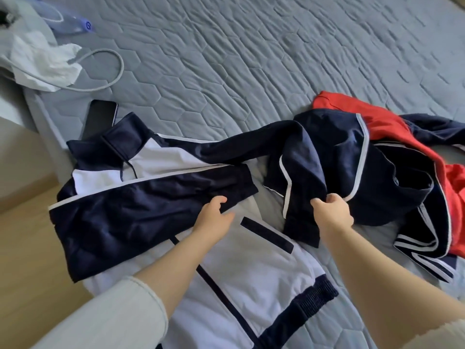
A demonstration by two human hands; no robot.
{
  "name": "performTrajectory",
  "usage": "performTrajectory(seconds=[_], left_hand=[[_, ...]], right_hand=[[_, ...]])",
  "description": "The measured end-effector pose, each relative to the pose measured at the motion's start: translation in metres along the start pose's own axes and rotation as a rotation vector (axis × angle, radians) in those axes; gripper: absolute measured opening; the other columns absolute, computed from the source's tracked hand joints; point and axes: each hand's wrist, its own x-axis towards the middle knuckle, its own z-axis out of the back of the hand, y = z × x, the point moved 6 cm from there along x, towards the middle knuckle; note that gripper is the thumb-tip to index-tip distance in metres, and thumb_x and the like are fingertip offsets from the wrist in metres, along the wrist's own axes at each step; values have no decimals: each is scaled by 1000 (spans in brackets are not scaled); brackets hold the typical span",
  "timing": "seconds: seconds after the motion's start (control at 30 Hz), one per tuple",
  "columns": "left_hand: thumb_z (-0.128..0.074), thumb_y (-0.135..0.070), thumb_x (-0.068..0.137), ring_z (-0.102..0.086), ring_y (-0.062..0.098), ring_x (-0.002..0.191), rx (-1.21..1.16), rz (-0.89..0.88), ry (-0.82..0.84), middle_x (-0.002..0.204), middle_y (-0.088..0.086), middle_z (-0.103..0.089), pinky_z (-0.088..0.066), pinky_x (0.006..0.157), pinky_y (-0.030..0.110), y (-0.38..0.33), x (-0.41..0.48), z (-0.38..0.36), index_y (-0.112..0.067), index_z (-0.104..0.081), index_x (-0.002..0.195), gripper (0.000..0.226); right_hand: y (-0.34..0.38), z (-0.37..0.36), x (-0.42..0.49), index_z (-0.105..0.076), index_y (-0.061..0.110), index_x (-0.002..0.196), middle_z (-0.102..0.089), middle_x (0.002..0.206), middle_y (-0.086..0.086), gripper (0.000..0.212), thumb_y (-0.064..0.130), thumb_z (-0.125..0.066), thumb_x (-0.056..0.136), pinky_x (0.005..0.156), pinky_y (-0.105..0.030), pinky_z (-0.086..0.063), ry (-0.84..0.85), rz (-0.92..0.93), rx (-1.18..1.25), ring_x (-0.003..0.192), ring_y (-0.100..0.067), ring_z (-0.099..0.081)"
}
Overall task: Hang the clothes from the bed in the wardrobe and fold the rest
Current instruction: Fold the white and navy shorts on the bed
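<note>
A navy and white zip jacket (156,182) lies spread front-up on the grey quilted bed (251,59), collar to the left, hem near me. One navy sleeve is folded across its chest, and my left hand (214,220) pinches the cuff end of that sleeve. The other sleeve stretches right; my right hand (332,212) grips its navy fabric near the white piping. To the right lies a heap of navy clothes with white stripes (392,172), over a red garment (392,127).
A dark phone (100,119) lies by the jacket collar near the bed's left edge. A grey cable (110,79), white crumpled tissue (42,61) and a blue plastic item (70,23) sit at the top left. Wooden floor (25,235) shows left of the bed.
</note>
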Motion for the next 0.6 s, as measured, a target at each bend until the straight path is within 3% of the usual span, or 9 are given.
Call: performTrajectory(seconds=[0.1,0.2,0.3,0.37,0.43,0.5,0.6], left_hand=[[-48,-27,94,-51,11,99,-184,-25,-58,127,-5,-52,-39,76,24,-10,-17,12,-27,-46,129,36],[-44,-29,96,-59,12,95,-513,-5,-108,112,-4,-57,-48,88,33,-17,-34,35,-25,-51,117,22],[-44,-40,96,-62,15,91,-774,170,26,105,-1,-58,-47,88,37,-4,-51,53,-27,-49,111,20],[-49,-40,94,-61,18,83,-777,290,204,98,4,-63,-45,79,32,14,-65,56,-21,-55,103,21],[-49,-22,95,-57,18,67,-756,310,304,78,7,-65,-44,66,26,33,-76,61,-11,-60,90,16],[-43,-7,96,-58,14,55,-760,306,252,63,5,-62,-46,56,23,51,-80,74,-8,-59,80,22],[-38,-4,97,-52,19,56,-928,325,216,65,9,-56,-43,56,27,70,-82,90,-6,-59,81,26]], right_hand=[[36,-1,-39,-42,12,72,-51,81,-11,13,16,-52,81,65,-35,-37,-74,325,43,76,-30,-47],[60,-25,-96,-37,19,71,-44,77,-3,23,3,-52,78,55,-33,-28,83,571,-3,63,-20,-38],[62,-65,-152,-54,15,86,-45,86,0,14,2,-52,82,61,-29,-30,315,742,-170,74,-20,-43],[58,-91,-188,-64,14,93,-52,91,-1,21,1,-51,82,65,-23,-34,483,793,-192,80,-20,-51],[51,-111,-213,-65,20,78,-56,78,3,22,3,-51,79,57,-16,-36,625,772,-182,67,-11,-53],[41,-122,-223,-57,17,65,-55,60,8,19,6,-52,80,48,-10,-37,732,569,23,50,-2,-49],[20,-131,-208,-54,10,78,-58,75,0,10,12,-52,87,63,-23,-45,610,138,398,70,-13,-55]])
